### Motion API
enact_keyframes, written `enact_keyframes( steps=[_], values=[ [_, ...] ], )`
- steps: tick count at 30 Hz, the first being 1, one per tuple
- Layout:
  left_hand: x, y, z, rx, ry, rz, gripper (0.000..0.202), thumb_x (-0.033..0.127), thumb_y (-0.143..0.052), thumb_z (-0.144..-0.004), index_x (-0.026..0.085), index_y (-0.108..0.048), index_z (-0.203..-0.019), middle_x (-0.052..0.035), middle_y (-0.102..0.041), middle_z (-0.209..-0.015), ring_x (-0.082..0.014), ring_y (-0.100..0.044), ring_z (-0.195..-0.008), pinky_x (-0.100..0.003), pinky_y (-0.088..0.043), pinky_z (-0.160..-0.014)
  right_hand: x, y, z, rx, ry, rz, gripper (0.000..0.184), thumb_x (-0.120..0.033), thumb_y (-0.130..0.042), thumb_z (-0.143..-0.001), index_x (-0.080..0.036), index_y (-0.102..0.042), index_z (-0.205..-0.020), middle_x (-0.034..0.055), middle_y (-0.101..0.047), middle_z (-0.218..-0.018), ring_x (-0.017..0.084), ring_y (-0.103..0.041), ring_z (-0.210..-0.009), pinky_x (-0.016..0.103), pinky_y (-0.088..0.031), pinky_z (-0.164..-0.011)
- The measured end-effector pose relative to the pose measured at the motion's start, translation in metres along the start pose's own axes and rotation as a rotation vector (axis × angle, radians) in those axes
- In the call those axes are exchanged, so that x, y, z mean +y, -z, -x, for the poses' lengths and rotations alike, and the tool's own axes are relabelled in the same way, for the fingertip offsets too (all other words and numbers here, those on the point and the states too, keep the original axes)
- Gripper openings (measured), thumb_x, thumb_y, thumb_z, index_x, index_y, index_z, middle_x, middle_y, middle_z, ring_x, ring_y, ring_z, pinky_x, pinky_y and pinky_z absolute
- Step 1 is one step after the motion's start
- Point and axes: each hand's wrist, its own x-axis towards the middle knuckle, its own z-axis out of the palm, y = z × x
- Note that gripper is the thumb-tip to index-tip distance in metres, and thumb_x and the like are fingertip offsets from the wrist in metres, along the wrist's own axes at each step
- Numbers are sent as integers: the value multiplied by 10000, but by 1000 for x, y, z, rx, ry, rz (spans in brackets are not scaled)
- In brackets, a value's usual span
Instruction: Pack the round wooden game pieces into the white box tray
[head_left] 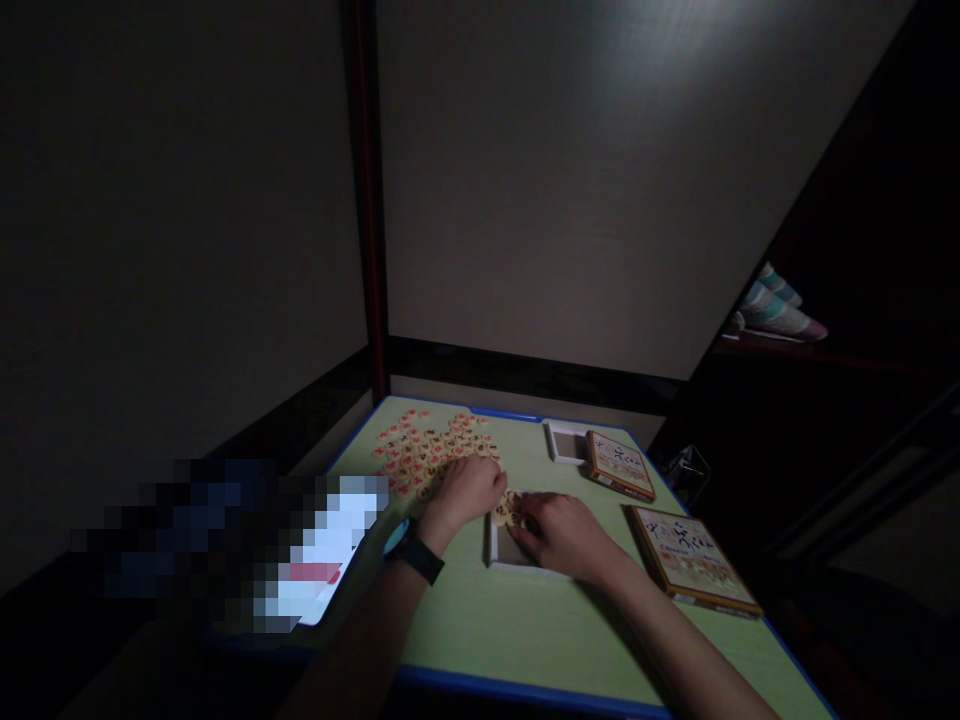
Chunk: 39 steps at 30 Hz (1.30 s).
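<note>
Many round wooden Chinese chess pieces (409, 455) with red or black characters lie loosely spread on the green table. My left hand (471, 487) is closed, knuckles up, between the spread pieces and a shallow white-rimmed box tray (491, 550); whatever its fingers hold is hidden. Over the tray, my right hand (566, 535) has its fingers bent in a pinch around a chess piece (531, 523), partly covered by the fingers. Several more pieces (510, 505) sit flat in the tray's far left corner, beside the right fingertips. A dark band circles my left wrist.
A second white-rimmed tray (559, 445) stands at the back, with a printed box lid (621, 465) against it. Another printed lid (694, 560) lies at the table's right edge. To the left is a lit, blurred screen (330, 555). Walls (540, 200) rise behind and left.
</note>
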Motion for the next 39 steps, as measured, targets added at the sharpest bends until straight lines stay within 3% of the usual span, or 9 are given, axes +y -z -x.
enact_keyframes(
  steps=[13, 23, 29, 36, 39],
  values=[
    [0, 0, 0, 3, -22, -15, 372, 278, -393, -923, 161, -745, -900, -152, -745, -927, -256, -706, -910, -334, -517, -821, -3, -4, 1, 62, 20, 99, 288, -393, -460, -931, -183, -658, -933, 94, -731, -899, 223, -672, -782, 300, -362, -649],
    [-1, -2, -1, 11, -24, -27, 361, 285, -406, -924, 165, -746, -929, -145, -744, -950, -246, -698, -928, -334, -513, -849, 9, 8, 5, 102, -15, -131, 198, -342, -497, -940, -184, -616, -930, 81, -688, -912, 195, -633, -807, 268, -371, -679],
    [-1, -1, 0, 15, -13, -15, 366, 292, -403, -923, 168, -748, -916, -141, -746, -928, -253, -702, -909, -341, -518, -830, 9, -4, 1, 41, 13, -155, 237, -349, -594, -905, -168, -516, -1036, 93, -703, -906, 222, -647, -795, 273, -361, -630],
    [-1, -4, -1, 21, -18, -21, 360, 283, -406, -923, 169, -747, -912, -144, -746, -932, -253, -704, -910, -338, -518, -829, 8, -12, -3, 62, 85, -193, 288, -455, -596, -903, -184, -545, -986, 96, -698, -937, 227, -650, -838, 277, -409, -686],
    [-1, -2, -1, 6, -8, -15, 358, 290, -410, -926, 168, -746, -911, -148, -745, -941, -254, -703, -919, -335, -517, -829, 7, -10, -1, 67, 84, -161, 228, -366, -624, -884, -176, -568, -997, 93, -693, -939, 230, -641, -847, 283, -408, -697]
  ],
)
